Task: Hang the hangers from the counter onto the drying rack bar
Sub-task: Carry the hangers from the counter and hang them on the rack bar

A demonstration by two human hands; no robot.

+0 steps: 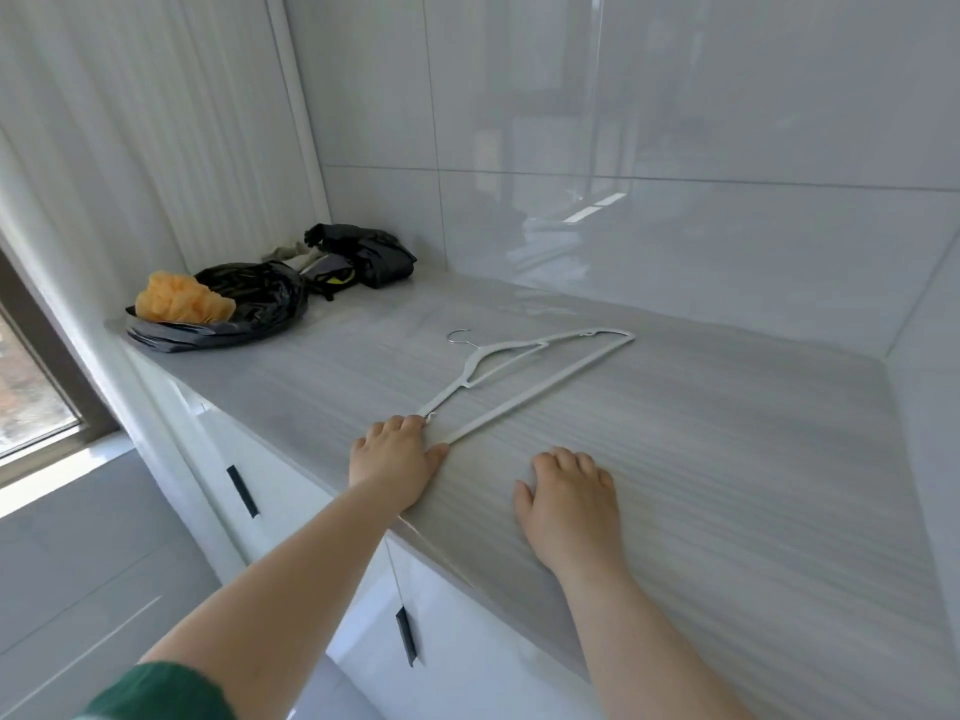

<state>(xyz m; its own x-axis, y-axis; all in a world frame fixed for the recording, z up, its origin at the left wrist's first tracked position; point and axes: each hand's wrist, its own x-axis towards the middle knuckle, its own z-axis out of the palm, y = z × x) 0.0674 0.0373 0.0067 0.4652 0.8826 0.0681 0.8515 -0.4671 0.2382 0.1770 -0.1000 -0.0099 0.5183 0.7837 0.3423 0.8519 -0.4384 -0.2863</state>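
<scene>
White plastic hanger [540, 390] is lying flat on the grey striped counter [753, 459], its metal hook [459, 336] pointing toward the counter's far left corner and one long arm reaching toward the back wall edge. Near end of the hanger is sitting close to the counter's front edge. Left hand [395, 459] is gripping that near end, fingers curling over the corner and thumb lying along the lower bar. Right hand [569, 496] is resting palm down on the counter just beside it, near the front edge, fingers slightly bent and holding nothing, not touching the hanger. Green sleeve [156, 693] is showing on the left arm.

Crumpled black bag [270, 304] is sitting at the far left corner with an orange mesh puff [182, 298] lying on it; a second black bundle [379, 252] is sitting behind it against the glossy tiled wall [675, 226]. White cabinet doors with black handles [242, 491] are showing below the front edge. Window [31, 392] is showing at far left.
</scene>
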